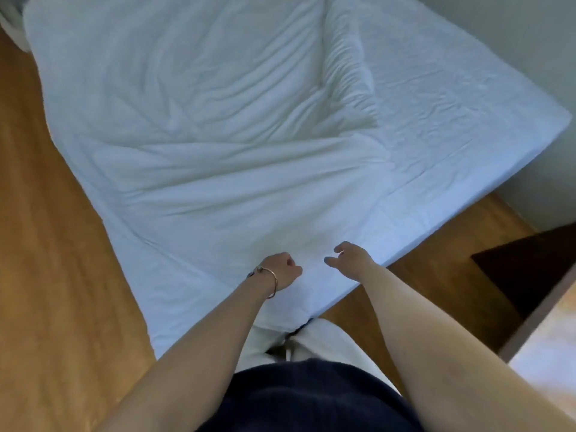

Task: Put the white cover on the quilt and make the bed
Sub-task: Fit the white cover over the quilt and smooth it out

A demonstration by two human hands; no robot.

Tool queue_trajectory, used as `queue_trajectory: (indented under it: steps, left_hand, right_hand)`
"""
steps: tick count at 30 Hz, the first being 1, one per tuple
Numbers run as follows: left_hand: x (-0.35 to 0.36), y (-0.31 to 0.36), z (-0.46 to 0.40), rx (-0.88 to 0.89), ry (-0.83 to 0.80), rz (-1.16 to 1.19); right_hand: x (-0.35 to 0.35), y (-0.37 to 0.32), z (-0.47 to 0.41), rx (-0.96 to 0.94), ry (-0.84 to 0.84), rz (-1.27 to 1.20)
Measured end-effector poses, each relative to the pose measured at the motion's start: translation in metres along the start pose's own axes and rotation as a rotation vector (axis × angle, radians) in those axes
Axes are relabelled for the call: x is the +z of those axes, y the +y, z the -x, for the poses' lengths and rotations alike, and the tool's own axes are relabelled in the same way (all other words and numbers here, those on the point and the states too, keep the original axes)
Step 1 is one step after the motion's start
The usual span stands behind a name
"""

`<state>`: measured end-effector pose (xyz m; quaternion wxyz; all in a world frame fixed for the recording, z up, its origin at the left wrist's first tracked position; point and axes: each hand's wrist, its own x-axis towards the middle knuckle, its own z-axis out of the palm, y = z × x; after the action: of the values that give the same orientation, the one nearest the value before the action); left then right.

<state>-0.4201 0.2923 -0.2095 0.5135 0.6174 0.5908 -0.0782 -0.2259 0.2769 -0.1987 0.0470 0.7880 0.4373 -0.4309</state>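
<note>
The white cover [218, 188] lies spread and creased over the bed, with a thicker bunched ridge [346, 79] running down its far right part. My left hand [280, 269], a bracelet on its wrist, is curled into a fist on the cover's near edge, and creases in the fabric run toward it. My right hand [349, 257] is a little to the right at the same edge, fingers loosely bent and apart, holding nothing. The mattress sheet [467, 120] shows bare along the right side.
Wooden floor [46, 275] runs along the left of the bed and past its near right corner. A grey wall [530, 42] stands close on the right. A dark piece of furniture [536, 269] sits at the right edge.
</note>
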Motion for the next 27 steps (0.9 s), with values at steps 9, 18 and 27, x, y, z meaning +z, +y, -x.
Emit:
queue_trajectory:
  steps: [9,18,27]
  left_hand:
    - [-0.049,0.138,-0.128,0.122,0.220,-0.115]
    - [-0.084,0.301,-0.283,-0.057,0.514,-0.025]
    - [-0.061,0.343,-0.318,-0.353,0.654,-0.052]
  right_hand:
    - [-0.174,-0.040,-0.131,-0.357,0.113,0.023]
    - [-0.335,-0.085,-0.314,-0.701,-0.085,0.445]
    - [-0.369,-0.101,-0.366,-1.142,-0.009,1.203]
